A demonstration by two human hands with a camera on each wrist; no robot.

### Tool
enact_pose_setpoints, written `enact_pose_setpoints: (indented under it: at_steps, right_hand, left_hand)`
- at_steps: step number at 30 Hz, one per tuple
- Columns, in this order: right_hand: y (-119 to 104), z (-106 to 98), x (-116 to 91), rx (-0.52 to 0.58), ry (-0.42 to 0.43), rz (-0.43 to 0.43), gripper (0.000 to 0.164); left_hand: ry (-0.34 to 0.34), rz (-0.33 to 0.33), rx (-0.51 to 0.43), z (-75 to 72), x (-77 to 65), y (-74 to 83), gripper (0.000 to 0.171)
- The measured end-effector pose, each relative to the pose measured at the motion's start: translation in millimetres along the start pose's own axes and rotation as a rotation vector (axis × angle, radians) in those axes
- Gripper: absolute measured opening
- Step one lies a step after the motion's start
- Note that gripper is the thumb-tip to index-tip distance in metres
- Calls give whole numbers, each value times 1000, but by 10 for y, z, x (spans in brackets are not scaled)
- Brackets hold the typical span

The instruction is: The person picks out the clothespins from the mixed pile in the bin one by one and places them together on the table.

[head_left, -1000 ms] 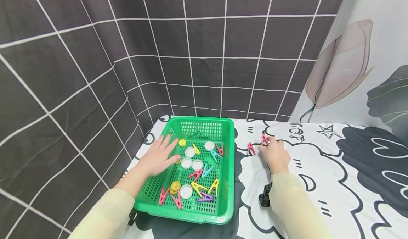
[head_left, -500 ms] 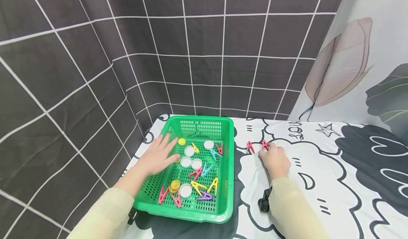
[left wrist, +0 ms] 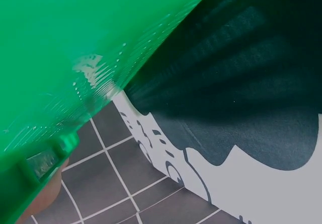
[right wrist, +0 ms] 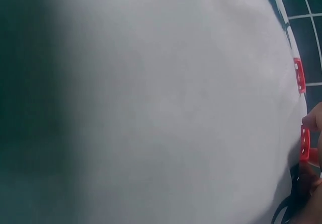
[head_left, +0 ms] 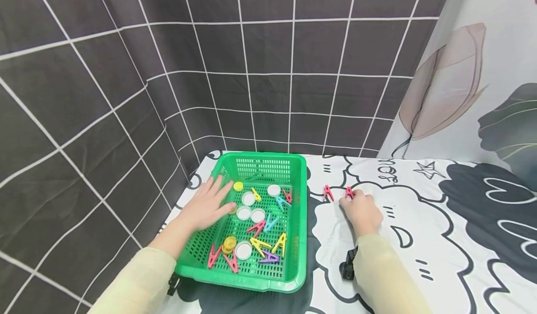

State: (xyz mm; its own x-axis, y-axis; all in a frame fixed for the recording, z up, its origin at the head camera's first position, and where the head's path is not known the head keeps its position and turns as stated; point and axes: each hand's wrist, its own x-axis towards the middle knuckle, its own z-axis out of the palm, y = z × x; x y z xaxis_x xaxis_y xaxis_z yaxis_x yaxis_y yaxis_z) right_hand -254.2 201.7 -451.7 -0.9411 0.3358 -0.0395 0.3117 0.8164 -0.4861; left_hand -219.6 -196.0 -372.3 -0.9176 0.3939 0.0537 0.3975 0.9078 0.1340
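Note:
My right hand (head_left: 361, 213) pinches a red plastic clothespin (head_left: 349, 192) at the cloth, its thumb and fingers on the clip in the right wrist view. A second red clothespin (head_left: 328, 193) lies just left of it, apart and at about the same distance from me. My left hand (head_left: 206, 207) lies with spread fingers over the left side of a green basket (head_left: 303, 221). In the left wrist view the basket's outer wall (left wrist: 90, 38) covers most of that hand. Inside the basket are pink, yellow, blue and purple clothespins (head_left: 268, 257) mixed with round caps.
White caps (head_left: 244, 250) and yellow caps (head_left: 229, 243) lie scattered on the basket floor. A black-and-white patterned cloth (head_left: 419, 221) covers the surface right of the basket. A dark gridded curtain (head_left: 268, 90) stands close behind, and another side of it runs along the left.
My right hand has drawn the red clothespin slightly toward me, level with the one beside it. My left hand stays at the basket's left side.

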Motion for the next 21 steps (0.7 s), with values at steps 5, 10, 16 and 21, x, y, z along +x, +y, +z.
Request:
enact_pose_setpoints:
  at_steps: [5,10,16,21]
  right_hand:
    - [-14,-29,-9,12,-6,12,59]
    - [-57,-107,20,34,16,26,62]
    - [-197,-232,80,43,58,-22,61]
    - [-356,-340,98,54,74,-53,60]
  left_hand:
    - [5,2,-1,2,-5,-1,69]
    - [4,2,-2,0,-5,-1,69]
    - [7,5,-4,5,-2,-6,69]
    - [11,10,7,9,-1,-8,70]
